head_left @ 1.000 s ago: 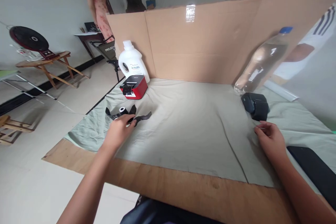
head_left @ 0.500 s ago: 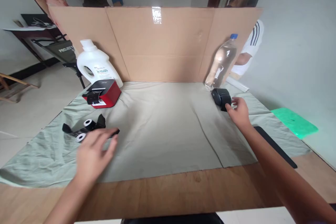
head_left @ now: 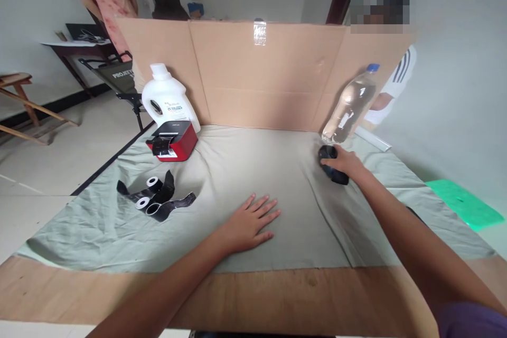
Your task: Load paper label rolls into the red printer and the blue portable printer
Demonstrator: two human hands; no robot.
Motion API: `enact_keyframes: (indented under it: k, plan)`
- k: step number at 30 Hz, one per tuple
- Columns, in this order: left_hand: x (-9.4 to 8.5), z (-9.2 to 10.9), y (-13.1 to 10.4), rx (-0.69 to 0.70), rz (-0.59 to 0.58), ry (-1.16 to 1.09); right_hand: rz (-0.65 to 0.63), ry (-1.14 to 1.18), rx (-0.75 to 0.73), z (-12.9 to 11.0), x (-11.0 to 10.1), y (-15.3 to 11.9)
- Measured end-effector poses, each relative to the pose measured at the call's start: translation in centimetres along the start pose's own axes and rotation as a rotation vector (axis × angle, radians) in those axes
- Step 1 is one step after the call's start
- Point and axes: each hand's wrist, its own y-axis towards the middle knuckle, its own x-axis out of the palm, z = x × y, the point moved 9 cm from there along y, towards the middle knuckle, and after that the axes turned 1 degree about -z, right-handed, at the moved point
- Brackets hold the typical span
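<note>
My left hand (head_left: 249, 226) lies flat on the grey-green cloth (head_left: 261, 169), fingers spread, holding nothing. Over on the right, my right hand (head_left: 349, 162) grips a black rounded device (head_left: 327, 154) from above and the side. A black strip or flap (head_left: 339, 176) hangs at its near end; the hand partly hides the device, so its exact kind is unclear. Left of my left hand sit several small black rolls (head_left: 157, 211) with loose curling ends, some with white cores. Behind them stands a red and black printer (head_left: 185, 143) with a black strip (head_left: 161, 146) hanging from its front.
A white jug (head_left: 170, 97) stands behind the printer. A clear bottle with a blue cap (head_left: 350, 105) leans against the cardboard screen (head_left: 261, 79). Beside it lies a white tube (head_left: 374, 140). A green stool (head_left: 463, 203) is at the right. Two people are behind the screen.
My left hand has moved right, from beside the black rolls to flat on the cloth. My right hand has closed over the black device, which has turned slightly. The view has shifted.
</note>
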Motion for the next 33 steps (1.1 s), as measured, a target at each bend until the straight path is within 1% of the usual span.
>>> enact_keyframes:
  k: [2,4,5,6,8,9,11,13,15,17,19,21,23,25,26,27,28,30,33]
  plan:
    - [-0.1,0.0,-0.1,0.004,0.024,-0.017,-0.083,-0.022,-0.023,-4.5,1.6,-3.1]
    - [-0.5,-0.1,-0.2,0.010,0.062,-0.044,-0.160,-0.055,-0.133,-10.1,3.7,-6.2]
    - [-0.7,0.0,-0.3,0.016,0.084,-0.064,-0.172,-0.058,-0.177,-12.6,4.6,-7.6]
    - [-0.9,0.0,-0.3,0.028,0.106,-0.089,-0.179,-0.048,-0.191,-14.7,5.7,-8.7]
    - [-1.5,0.3,-0.6,0.070,0.150,-0.154,-0.177,0.026,-0.180,-17.6,7.9,-10.3]
    - [-1.8,0.5,-0.7,0.095,0.175,-0.187,-0.157,0.082,-0.171,-18.4,9.0,-10.7]
    - [-2.4,0.8,-0.8,0.140,0.223,-0.241,-0.065,0.234,-0.199,-19.5,10.7,-11.1]
    - [-2.8,1.1,-1.0,0.176,0.256,-0.275,0.054,0.391,-0.280,-19.9,11.6,-11.1]
    - [-3.3,1.4,-1.2,0.201,0.276,-0.299,0.118,0.484,-0.348,-19.6,11.8,-11.1]
    - [-4.0,1.3,-1.5,0.190,0.308,-0.322,0.107,0.495,-0.352,-18.6,11.5,-10.8]
    - [-5.1,0.4,-1.8,0.114,0.382,-0.352,0.069,0.481,-0.329,-17.4,10.6,-10.4]
    - [-6.1,-1.8,-2.1,-0.022,0.485,-0.417,0.026,0.493,-0.345,-16.4,9.6,-10.1]
    - [-6.7,-5.2,-2.0,-0.207,0.583,-0.513,-0.015,0.560,-0.385,-15.7,9.2,-10.0]
    - [-6.6,-8.9,-1.5,-0.405,0.642,-0.593,-0.033,0.672,-0.394,-14.9,9.4,-10.2]
    - [-6.4,-10.6,-1.1,-0.480,0.656,-0.610,-0.028,0.724,-0.381,-14.4,9.7,-10.3]
    - [-6.3,-12.0,-0.5,-0.528,0.660,-0.614,-0.015,0.764,-0.366,-14.1,10.1,-10.4]
    - [-6.2,-13.0,0.1,-0.549,0.661,-0.614,0.002,0.787,-0.358,-13.8,10.4,-10.6]
    - [-5.9,-14.1,1.2,-0.543,0.664,-0.626,0.031,0.797,-0.360,-13.6,10.8,-10.9]
    - [-5.1,-14.4,1.6,-0.549,0.695,-0.689,0.035,0.796,-0.370,-13.6,11.1,-11.1]
